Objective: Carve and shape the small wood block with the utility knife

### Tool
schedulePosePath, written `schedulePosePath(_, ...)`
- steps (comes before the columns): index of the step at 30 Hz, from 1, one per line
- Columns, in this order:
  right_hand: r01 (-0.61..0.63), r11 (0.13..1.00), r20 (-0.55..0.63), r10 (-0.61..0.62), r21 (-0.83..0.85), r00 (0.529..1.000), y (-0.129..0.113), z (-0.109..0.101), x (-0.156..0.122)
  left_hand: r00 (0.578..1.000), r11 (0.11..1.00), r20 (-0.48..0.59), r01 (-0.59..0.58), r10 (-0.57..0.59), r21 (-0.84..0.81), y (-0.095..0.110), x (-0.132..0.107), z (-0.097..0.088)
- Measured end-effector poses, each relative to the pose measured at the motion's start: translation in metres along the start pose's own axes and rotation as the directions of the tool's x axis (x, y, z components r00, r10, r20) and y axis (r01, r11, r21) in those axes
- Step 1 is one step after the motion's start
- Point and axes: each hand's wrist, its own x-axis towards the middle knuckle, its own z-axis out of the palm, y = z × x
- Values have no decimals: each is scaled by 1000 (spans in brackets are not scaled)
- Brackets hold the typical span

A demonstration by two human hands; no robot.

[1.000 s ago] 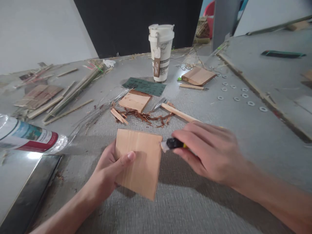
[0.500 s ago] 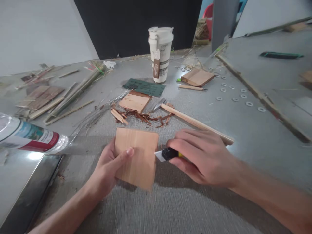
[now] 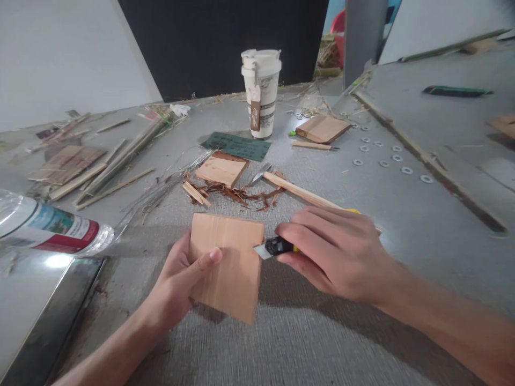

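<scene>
My left hand (image 3: 189,276) grips a flat square wooden board (image 3: 231,268) by its left side, thumb on the face and the other fingers hidden behind. The board is held tilted above the table. My right hand (image 3: 333,252) is closed around a utility knife (image 3: 279,246) with a black front and bits of yellow showing. Its short blade is at the board's right edge; whether it bites into the wood I cannot tell. Beyond the hands lie a hammer (image 3: 301,190) with a wooden handle, partly covered by my right hand, and a second wood block (image 3: 221,169) with brown bark shavings (image 3: 241,195).
A lidded paper cup (image 3: 263,96) stands behind green sandpaper (image 3: 235,146). At left lie a plastic bottle (image 3: 60,225), a dark flat bar (image 3: 52,321) and wooden sticks (image 3: 124,155). Another board (image 3: 322,128), a pencil-like stick (image 3: 311,145), metal washers (image 3: 397,158) and a long strip (image 3: 426,155) are at right.
The knife blade has shifted slightly left and up along the board's right edge. The yellow end of the knife now shows above my right hand. The view has moved slightly.
</scene>
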Motion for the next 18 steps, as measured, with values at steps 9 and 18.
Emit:
schedulePosePath(9, -320, 947, -159, 312, -26, 937, 21, -2, 0, 977, 995, 193, 99, -94, -21, -1, -10, 8)
schedulePosePath(18, -119, 984, -10, 122, 133, 993, 16, 4, -4, 998, 999, -49, 34, -35, -26, 1, 4, 0)
